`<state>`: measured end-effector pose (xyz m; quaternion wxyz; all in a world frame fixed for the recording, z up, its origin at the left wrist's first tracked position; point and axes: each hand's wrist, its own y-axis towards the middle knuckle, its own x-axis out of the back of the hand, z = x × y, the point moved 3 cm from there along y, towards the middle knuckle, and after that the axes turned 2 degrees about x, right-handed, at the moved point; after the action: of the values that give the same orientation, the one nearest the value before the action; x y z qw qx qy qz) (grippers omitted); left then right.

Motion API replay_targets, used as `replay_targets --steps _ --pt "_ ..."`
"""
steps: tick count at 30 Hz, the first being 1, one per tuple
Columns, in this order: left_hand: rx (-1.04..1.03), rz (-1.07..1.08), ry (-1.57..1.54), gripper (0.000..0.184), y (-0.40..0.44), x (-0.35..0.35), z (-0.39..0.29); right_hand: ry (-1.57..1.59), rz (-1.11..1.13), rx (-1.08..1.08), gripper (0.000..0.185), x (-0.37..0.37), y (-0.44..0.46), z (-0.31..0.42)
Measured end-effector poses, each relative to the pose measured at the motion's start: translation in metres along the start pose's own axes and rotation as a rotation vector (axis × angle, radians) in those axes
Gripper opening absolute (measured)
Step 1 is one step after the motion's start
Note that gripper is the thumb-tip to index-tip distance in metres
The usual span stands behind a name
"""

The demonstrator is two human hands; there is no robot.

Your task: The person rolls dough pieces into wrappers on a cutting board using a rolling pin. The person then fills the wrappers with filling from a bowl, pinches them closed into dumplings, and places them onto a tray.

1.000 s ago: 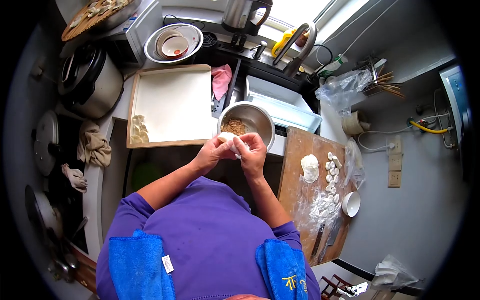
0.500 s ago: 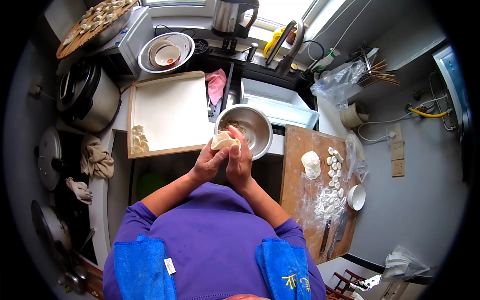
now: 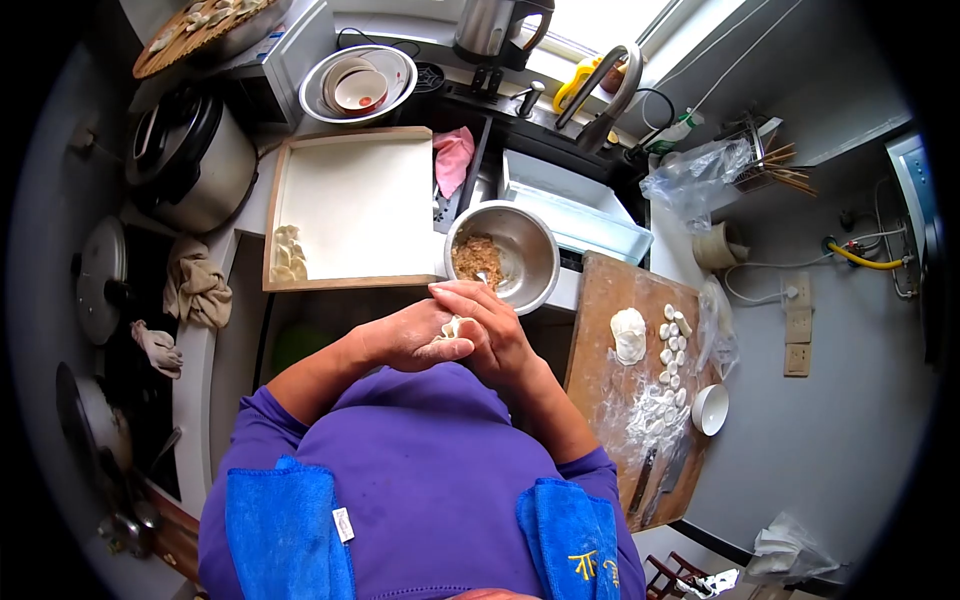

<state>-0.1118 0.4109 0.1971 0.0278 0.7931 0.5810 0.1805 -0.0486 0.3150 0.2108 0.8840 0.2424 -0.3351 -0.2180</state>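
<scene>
A pale dumpling (image 3: pixel 455 328) is cupped between my two hands, mostly covered by the fingers. My left hand (image 3: pixel 415 332) is wrapped round it from the left. From the right, my right hand (image 3: pixel 492 330) closes over it, the fingers lying across the left hand. Just beyond them stands a steel bowl (image 3: pixel 530 255) with brown filling (image 3: pixel 477 259) and part of a utensil in it. The wood-edged white tray (image 3: pixel 355 205) holds several dumplings (image 3: pixel 288 255) at its lower left corner.
At the right, a floury wooden board (image 3: pixel 600 330) carries a dough lump (image 3: pixel 628 336), several small dough pieces (image 3: pixel 667 352), a knife (image 3: pixel 642 480) and a cleaver. A white bowl (image 3: pixel 710 410) sits at its edge. Stacked bowls (image 3: pixel 360 90) and a faucet (image 3: pixel 610 95) are behind.
The dumpling was held up and more visible between my fingers; now my hands are pressed together around it, slightly lower. The filling in the steel bowl shows more fully. The view has shifted slightly.
</scene>
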Motion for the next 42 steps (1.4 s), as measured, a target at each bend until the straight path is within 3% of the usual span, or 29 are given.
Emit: replay_targets --steps 3,6,9,15,16,18,19,20,22,25,27,29,30,32,33,34,35,36,38,40,42 --pt "-0.071 -0.029 0.160 0.041 -0.001 -0.001 -0.003 0.145 0.023 -0.075 0.032 -0.006 -0.003 -0.001" --pt "0.051 -0.048 -0.039 0.035 0.000 -0.001 -0.008 0.284 -0.044 -0.116 0.037 -0.016 -0.006 0.000" --pt "-0.191 -0.347 0.050 0.029 -0.003 -0.009 0.008 0.351 -0.218 -0.187 0.046 -0.028 -0.008 0.000" --pt "-0.339 -0.370 0.246 0.027 -0.009 0.012 -0.012 0.312 -0.280 -0.104 0.049 -0.050 -0.004 -0.009" --pt "-0.332 -0.383 0.251 0.027 -0.014 0.013 -0.009 0.319 -0.284 -0.093 0.049 -0.054 -0.002 -0.011" --pt "-0.093 -0.368 0.046 0.030 -0.026 0.013 0.012 0.365 -0.250 -0.140 0.050 -0.062 0.003 -0.013" --pt "-0.002 -0.376 -0.062 0.035 -0.032 0.015 0.019 0.483 -0.239 -0.261 0.050 -0.070 0.003 -0.017" --pt "0.003 -0.391 -0.057 0.035 -0.038 0.017 0.023 0.600 -0.228 -0.385 0.050 -0.078 0.004 -0.022" --pt "0.019 -0.429 -0.110 0.037 -0.049 0.021 0.029 0.630 -0.168 -0.384 0.051 -0.086 0.008 -0.027" --pt "-0.108 -0.552 0.184 0.032 -0.071 0.015 0.055 0.532 -0.060 -0.253 0.050 -0.103 0.014 -0.029" --pt "-0.163 -0.659 0.366 0.034 -0.084 0.015 0.064 0.620 -0.010 -0.324 0.046 -0.117 0.016 -0.036" --pt "0.095 -0.849 0.022 0.046 -0.093 0.025 0.071 0.736 0.063 -0.468 0.040 -0.129 0.025 -0.042" --pt "0.097 -0.872 0.023 0.046 -0.101 0.031 0.072 0.876 0.161 -0.778 0.035 -0.132 0.023 -0.046" --pt "0.448 -0.727 -0.644 0.063 -0.124 0.037 0.093 0.921 0.143 -0.772 0.028 -0.151 0.022 -0.057" --pt "0.470 -0.714 -0.799 0.064 -0.136 0.038 0.102 0.923 0.164 -0.775 0.028 -0.160 0.022 -0.070" --pt "0.467 -0.731 -0.804 0.064 -0.147 0.041 0.103 0.646 0.249 -0.564 0.023 -0.169 0.027 -0.081" --pt "0.634 -0.812 -0.828 0.062 -0.160 0.041 0.109 0.372 0.320 -0.347 0.018 -0.177 0.035 -0.086" --pt "0.803 -0.887 -0.850 0.061 -0.175 0.040 0.113 0.274 0.299 -0.400 0.011 -0.184 0.041 -0.094" --pt "0.844 -0.945 -0.836 0.055 -0.204 0.033 0.130 0.171 0.271 -0.681 0.010 -0.201 0.054 -0.115" --pt "0.903 -1.031 -0.828 0.044 -0.229 0.026 0.136 0.006 0.234 -0.576 0.013 -0.221 0.069 -0.147" --pt "0.904 -1.036 -0.857 0.038 -0.246 0.017 0.141 0.065 0.047 -0.616 0.015 -0.249 0.072 -0.182"
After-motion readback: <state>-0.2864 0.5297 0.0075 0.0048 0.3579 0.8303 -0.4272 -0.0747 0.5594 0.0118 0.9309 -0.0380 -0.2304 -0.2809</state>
